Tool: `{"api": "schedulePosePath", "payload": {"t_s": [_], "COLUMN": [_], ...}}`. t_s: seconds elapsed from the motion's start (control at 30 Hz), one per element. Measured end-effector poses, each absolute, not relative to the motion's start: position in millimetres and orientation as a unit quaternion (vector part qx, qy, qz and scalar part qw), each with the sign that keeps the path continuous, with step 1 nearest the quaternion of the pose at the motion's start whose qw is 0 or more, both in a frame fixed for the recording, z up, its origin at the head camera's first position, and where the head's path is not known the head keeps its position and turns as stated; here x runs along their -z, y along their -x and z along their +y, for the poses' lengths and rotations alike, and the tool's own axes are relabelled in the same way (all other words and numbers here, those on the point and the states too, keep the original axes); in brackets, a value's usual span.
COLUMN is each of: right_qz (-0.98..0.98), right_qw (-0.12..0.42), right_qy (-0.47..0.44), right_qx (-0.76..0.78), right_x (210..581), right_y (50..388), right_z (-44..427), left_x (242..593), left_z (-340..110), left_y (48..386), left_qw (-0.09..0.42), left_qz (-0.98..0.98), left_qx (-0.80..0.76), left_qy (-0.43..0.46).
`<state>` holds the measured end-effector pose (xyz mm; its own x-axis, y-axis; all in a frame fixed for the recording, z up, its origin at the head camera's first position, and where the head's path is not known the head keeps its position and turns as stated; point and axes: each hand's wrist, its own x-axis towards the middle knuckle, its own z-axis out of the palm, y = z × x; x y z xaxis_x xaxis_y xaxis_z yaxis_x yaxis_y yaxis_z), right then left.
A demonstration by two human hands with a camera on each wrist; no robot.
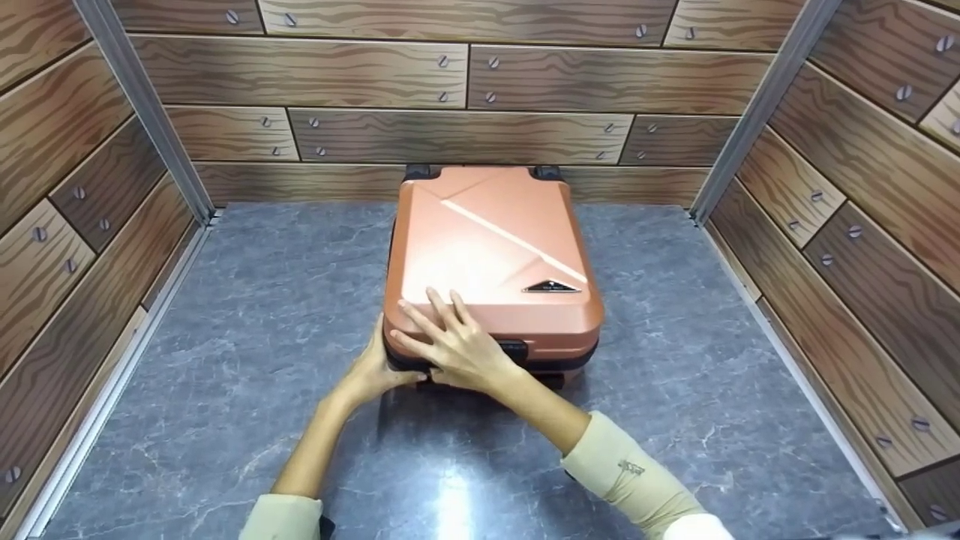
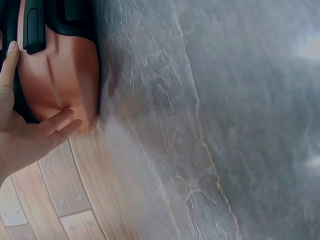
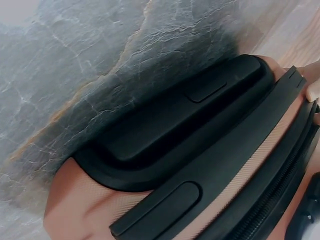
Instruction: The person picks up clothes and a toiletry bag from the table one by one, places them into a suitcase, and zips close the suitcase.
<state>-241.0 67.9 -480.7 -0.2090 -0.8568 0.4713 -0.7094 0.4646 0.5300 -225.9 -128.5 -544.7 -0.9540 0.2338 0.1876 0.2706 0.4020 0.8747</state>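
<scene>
A rose-gold hard-shell suitcase (image 1: 487, 225) lies flat on the grey marbled floor, its handle end towards me. My left hand (image 1: 369, 371) cups the near left corner, fingers extended along the side and thumb along the end. In the left wrist view, its straight fingers (image 2: 59, 127) rest against the shell. Fingers spread, my right hand (image 1: 461, 349) lies over the near top edge, partly covering the black carry handle (image 1: 514, 350). The right wrist view shows a black handle strip (image 3: 165, 200), a black zipper (image 3: 275, 192) and a recessed telescopic handle (image 3: 185, 105).
Wood-patterned walls (image 1: 375, 75) enclose the floor (image 1: 285, 262) at the back and both sides. Black wheels (image 1: 546, 173) at the suitcase's far end are close to the back wall. Metal strips (image 1: 127, 352) edge the floor.
</scene>
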Motion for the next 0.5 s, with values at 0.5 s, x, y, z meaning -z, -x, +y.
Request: {"api": "schedulePosePath", "payload": {"t_s": [0.5], "right_qz": [-0.815], "right_qw": [0.271], "right_qy": [-0.512], "right_qx": [0.036], "right_x": [470.2], "right_y": [231.1], "right_z": [71.3], "left_x": [542.3], "left_z": [-127.3], "left_y": [221.8], "left_qw": [0.014], "left_qz": [-0.856], "left_qx": [0.498], "left_qy": [0.136]}}
